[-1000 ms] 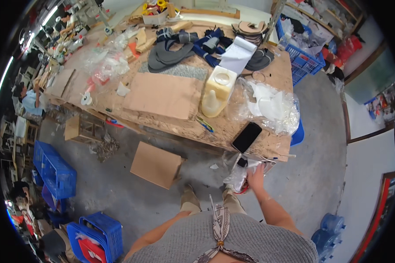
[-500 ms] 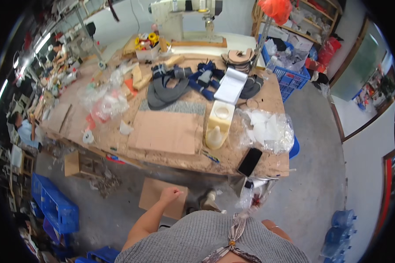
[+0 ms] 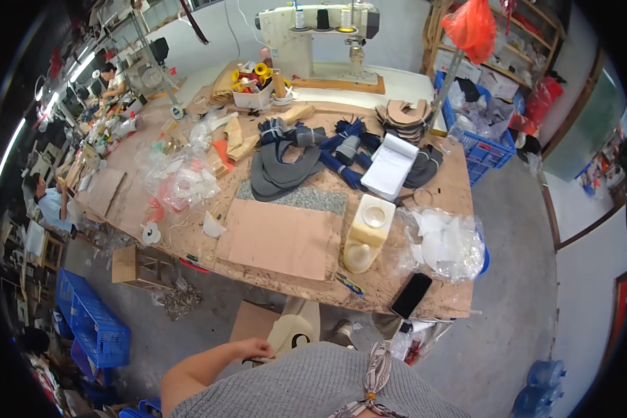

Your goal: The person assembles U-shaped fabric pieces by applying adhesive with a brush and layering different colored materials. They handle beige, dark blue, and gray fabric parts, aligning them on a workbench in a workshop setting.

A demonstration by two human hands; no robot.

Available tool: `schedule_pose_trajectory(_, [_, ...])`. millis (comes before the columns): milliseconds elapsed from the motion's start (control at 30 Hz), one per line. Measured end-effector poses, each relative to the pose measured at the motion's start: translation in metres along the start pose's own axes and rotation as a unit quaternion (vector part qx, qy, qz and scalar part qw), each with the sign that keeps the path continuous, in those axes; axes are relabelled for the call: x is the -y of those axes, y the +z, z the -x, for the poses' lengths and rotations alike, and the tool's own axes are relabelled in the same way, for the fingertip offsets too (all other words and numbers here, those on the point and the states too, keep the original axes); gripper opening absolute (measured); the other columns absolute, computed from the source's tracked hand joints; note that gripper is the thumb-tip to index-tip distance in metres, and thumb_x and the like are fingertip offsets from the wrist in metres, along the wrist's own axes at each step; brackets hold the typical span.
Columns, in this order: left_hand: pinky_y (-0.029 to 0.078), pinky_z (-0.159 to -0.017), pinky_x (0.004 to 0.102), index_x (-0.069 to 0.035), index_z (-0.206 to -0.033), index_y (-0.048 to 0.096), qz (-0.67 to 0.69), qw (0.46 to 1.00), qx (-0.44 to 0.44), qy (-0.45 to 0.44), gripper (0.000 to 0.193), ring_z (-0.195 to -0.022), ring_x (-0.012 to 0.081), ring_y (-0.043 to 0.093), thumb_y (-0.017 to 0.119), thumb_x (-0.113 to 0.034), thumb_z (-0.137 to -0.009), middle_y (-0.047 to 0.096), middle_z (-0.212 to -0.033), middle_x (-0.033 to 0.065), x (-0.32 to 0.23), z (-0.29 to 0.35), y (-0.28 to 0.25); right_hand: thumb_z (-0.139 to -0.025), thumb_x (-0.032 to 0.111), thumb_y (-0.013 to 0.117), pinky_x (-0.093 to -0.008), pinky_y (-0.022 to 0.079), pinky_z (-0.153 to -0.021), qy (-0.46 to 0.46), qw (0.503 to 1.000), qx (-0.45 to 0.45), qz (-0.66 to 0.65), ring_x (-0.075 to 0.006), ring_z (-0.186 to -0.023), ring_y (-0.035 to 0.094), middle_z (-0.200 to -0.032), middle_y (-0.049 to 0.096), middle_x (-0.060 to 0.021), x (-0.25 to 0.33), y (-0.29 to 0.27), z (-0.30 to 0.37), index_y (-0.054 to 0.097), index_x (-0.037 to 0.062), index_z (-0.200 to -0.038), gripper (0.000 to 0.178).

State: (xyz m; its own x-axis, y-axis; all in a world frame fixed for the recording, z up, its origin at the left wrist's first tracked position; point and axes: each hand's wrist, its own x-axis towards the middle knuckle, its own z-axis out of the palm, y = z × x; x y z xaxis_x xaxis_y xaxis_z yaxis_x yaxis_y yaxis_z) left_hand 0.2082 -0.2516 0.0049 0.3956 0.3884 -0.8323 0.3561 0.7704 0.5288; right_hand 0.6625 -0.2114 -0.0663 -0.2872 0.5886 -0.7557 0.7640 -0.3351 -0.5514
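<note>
My left hand (image 3: 257, 348) is low in front of me, beside a beige trouser leg (image 3: 290, 331) with a dark print. Its fingers are curled closed, and what they hold, if anything, is hidden. A flat brown board or stool top (image 3: 252, 322) lies just beyond that hand, partly covered by the leg. My right hand is out of view. On the workbench (image 3: 299, 284) ahead lies a pinkish-tan sheet (image 3: 280, 238) over a grey speckled slab (image 3: 292, 196). To its right stand a cream plastic holder (image 3: 366, 237), a small cutter (image 3: 350, 283) and a black phone (image 3: 411, 295).
Grey curved pieces (image 3: 282, 171), dark blue bundles (image 3: 345, 157) and a white notepad (image 3: 391, 166) sit farther back. Clear plastic bags (image 3: 453, 247) lie right. A sewing machine (image 3: 292, 45) stands behind, blue crates (image 3: 97, 324) on the left floor. Other people (image 3: 51, 203) sit at far left.
My left hand has drawn back toward my body from above the brown board. The beige leg now covers part of that board. The view has shifted, so the bench appears lower.
</note>
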Motion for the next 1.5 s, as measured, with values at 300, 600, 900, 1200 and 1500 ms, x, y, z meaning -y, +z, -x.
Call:
schedule_pose_trajectory(300, [0.04,-0.057,0.0247,-0.005,-0.087,0.069,-0.321,0.943,0.065,-0.067,0.042,-0.068,0.0071,0.054,0.059,-0.046,-0.091,0.061,-0.075,0.0009,-0.034,-0.022,-0.108,-0.08,0.043,0.063,-0.0422,0.047,-0.091,-0.026,0.998,0.019,-0.047,-0.0348,-0.105,0.061,-0.11,0.066,-0.0172,0.077,0.031,-0.076,0.069,0.0072,-0.105,0.044])
schedule_pose_trajectory(600, [0.045,-0.085,0.0321,-0.002,-0.115,0.061,-0.358,0.922,0.136,0.062,0.043,-0.097,0.0191,0.058,0.052,-0.04,-0.095,0.065,-0.106,0.0125,-0.021,-0.101,-0.241,-0.079,0.046,0.066,-0.0403,0.048,-0.091,0.055,0.994,0.036,-0.091,-0.0329,-0.106,0.062,-0.11,0.067,-0.015,0.097,0.1,-0.117,0.07,0.0088,-0.106,0.046])
schedule_pose_trajectory(900, [0.044,-0.094,0.0319,-0.003,-0.127,0.054,-0.237,0.875,0.315,0.28,0.04,-0.108,0.0209,0.057,0.047,-0.031,-0.099,0.061,-0.119,0.0148,-0.011,-0.082,-0.272,-0.09,0.038,0.062,-0.0318,0.048,-0.089,-0.035,0.999,-0.033,0.009,-0.0179,-0.096,0.064,-0.102,0.07,-0.0064,0.293,0.072,-0.069,0.069,0.008,-0.105,0.034])
schedule_pose_trajectory(1200, [0.049,-0.086,0.0293,-0.001,-0.113,0.062,-0.208,0.799,0.062,0.561,0.022,-0.098,0.0188,0.064,0.056,-0.005,-0.093,0.067,-0.106,0.0091,-0.091,0.033,-0.285,-0.087,0.013,0.062,-0.0305,0.052,-0.076,-0.323,0.835,-0.441,0.068,-0.0221,-0.082,0.067,-0.089,0.069,-0.0136,0.443,-0.071,-0.196,0.066,0.0012,-0.103,0.02])
schedule_pose_trajectory(1500, [0.051,-0.075,0.0286,-0.006,-0.101,0.068,-0.188,0.738,-0.343,0.55,0.016,-0.083,0.0176,0.065,0.066,-0.008,-0.085,0.069,-0.093,0.0082,-0.051,0.078,-0.317,-0.083,0.019,0.063,-0.0455,0.048,-0.081,-0.317,0.781,-0.44,0.308,-0.0367,-0.091,0.059,-0.095,0.063,-0.0179,0.508,-0.024,-0.256,0.062,0.0007,-0.093,0.02])
